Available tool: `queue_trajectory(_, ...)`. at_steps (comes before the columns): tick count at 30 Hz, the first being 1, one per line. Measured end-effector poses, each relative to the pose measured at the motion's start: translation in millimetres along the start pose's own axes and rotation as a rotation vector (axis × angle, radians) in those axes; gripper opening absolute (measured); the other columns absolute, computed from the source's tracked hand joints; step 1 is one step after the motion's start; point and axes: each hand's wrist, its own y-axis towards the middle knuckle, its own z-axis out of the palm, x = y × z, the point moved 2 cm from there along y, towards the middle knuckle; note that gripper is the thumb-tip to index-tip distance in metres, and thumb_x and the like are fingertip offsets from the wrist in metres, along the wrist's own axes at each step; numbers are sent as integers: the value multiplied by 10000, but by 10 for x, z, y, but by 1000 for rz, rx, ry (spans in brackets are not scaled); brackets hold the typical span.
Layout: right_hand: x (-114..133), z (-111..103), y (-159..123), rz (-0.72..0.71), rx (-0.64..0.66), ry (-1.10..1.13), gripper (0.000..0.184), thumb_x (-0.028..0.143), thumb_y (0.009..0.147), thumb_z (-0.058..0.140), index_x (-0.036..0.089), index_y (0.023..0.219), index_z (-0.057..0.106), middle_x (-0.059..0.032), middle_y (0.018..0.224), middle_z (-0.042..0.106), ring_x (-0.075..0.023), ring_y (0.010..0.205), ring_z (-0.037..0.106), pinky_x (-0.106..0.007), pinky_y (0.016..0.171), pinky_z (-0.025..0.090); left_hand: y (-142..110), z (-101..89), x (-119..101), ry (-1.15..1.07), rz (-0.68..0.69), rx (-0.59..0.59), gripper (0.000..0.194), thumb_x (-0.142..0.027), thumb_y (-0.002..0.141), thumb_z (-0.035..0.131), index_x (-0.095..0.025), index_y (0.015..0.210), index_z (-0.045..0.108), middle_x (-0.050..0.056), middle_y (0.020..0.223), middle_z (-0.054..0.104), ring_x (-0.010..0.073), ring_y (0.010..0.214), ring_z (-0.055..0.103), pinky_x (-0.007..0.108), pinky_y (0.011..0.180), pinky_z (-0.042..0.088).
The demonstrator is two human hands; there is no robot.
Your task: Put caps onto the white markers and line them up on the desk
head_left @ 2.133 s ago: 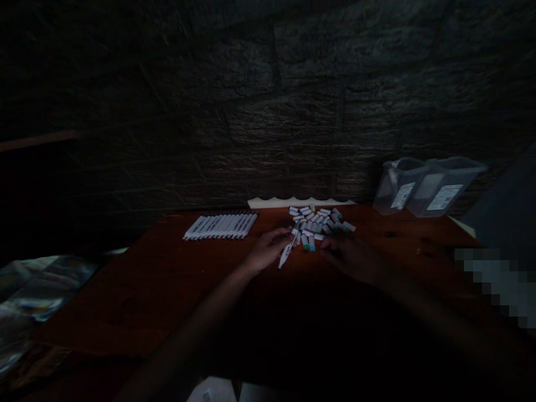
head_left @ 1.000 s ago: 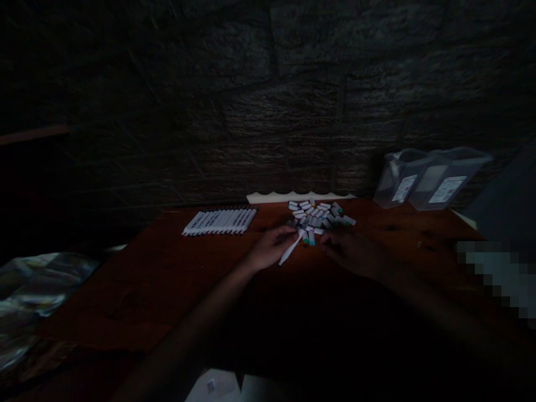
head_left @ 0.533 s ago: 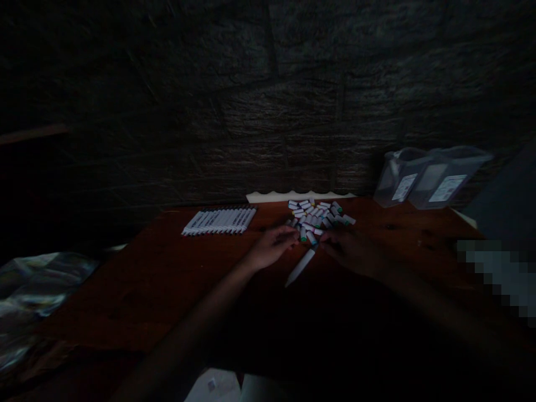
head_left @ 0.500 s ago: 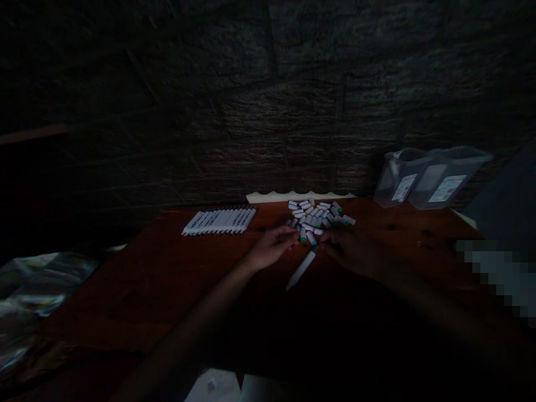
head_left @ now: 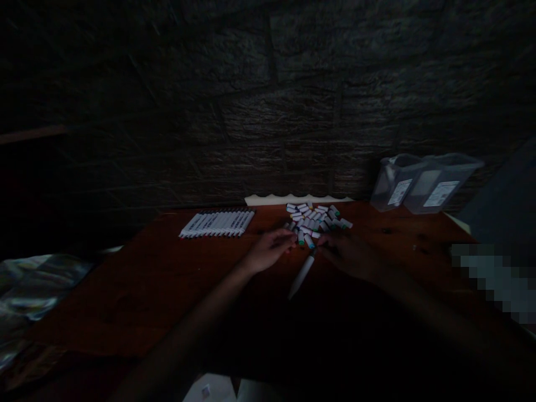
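Note:
A white capless marker (head_left: 302, 276) slants toward me over the dark wooden table. My right hand (head_left: 354, 254) has its fingertips pinched at the marker's far end; the dimness hides exactly how they meet it. Beside the near left of a heap of white marker caps (head_left: 312, 222) with coloured ends, my left hand (head_left: 270, 250) is held with fingers loosely bent and apart. Nothing shows clearly between them. Two caps, one green-ended (head_left: 301, 237) and one blue-ended (head_left: 309, 241), lie between my hands. Left of the heap, several white markers (head_left: 218, 224) lie in a neat slanted row.
Two clear plastic containers (head_left: 431, 187) with labels stand at the back right of the table (head_left: 167, 285). A pale wavy-edged strip (head_left: 297, 199) runs along the textured wall. Shiny crumpled plastic (head_left: 39, 285) is at the far left.
The marker's near end has swung slightly down and right, its far end staying at my right fingertips. Both hands keep nearly the same places. The view has shifted a little.

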Motion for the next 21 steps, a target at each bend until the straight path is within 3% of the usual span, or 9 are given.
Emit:
queue_trajectory(5, -8, -3, 2, 7, 1, 4, 189, 250, 908, 477, 231, 933, 664, -41, 880, 698, -180, 783, 633, -297, 677, 448, -39, 14, -77, 101, 25, 18, 277, -413, 890, 556, -149, 884, 640, -4, 728, 604, 107, 662, 535, 239, 622, 429)
queue_trajectory(13, -23, 13, 17, 8, 5, -18, 174, 251, 907, 492, 225, 933, 662, -35, 900, 698, -171, 812, 631, -288, 706, 441, -171, 173, -195, 501, 254, 254, 300, -448, 848, 626, -153, 811, 662, 14, 773, 663, 121, 709, 568, 237, 663, 409)
queue_trajectory(21, -11, 13, 10, 20, -5, 3, 173, 269, 918, 485, 231, 915, 654, -30, 894, 701, -177, 824, 638, -297, 719, 446, -205, 133, -224, 736, 285, 225, 100, -272, 777, 648, -174, 797, 637, -1, 767, 654, 126, 701, 558, 241, 640, 380)
